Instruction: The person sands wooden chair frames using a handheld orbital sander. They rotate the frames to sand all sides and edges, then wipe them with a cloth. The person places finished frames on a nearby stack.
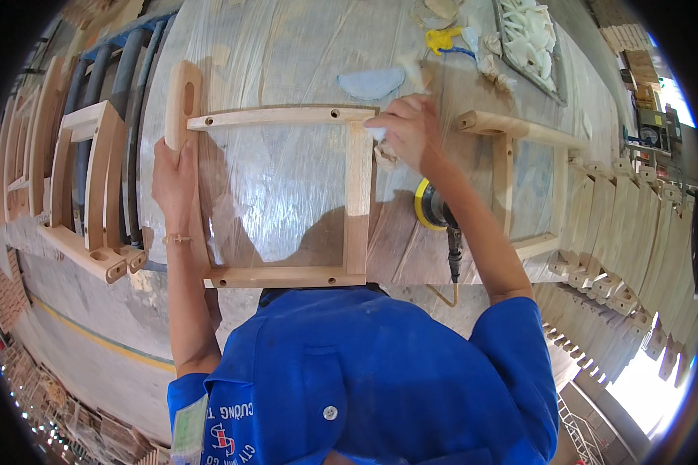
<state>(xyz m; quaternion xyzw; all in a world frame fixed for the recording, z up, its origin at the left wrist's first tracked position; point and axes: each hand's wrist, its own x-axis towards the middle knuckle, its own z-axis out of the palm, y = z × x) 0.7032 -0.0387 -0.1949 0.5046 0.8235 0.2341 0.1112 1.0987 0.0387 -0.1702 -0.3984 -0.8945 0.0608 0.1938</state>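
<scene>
A pale wooden frame (287,276) lies flat on the film-covered worktable (287,46), with round holes in two of its rails. My left hand (175,174) is closed round its long left post, just below the slotted upper end. At the frame's upper right corner, my right hand (412,132) pinches a small white piece (377,133) against the wood; I cannot tell what it is. A crumpled tan scrap (385,156) sits just beneath those fingers. To the right of the frame rests a round power sander (433,206) with a yellow rim and a hose, partly behind my right forearm.
A second wooden frame (504,174) lies on the right. Rows of wooden parts (620,225) are stacked beyond it. At the back are a light blue pad (371,82), a yellow object (444,40) and a tray (557,91) of white pieces. More frames (93,178) stand at left near rollers (132,62).
</scene>
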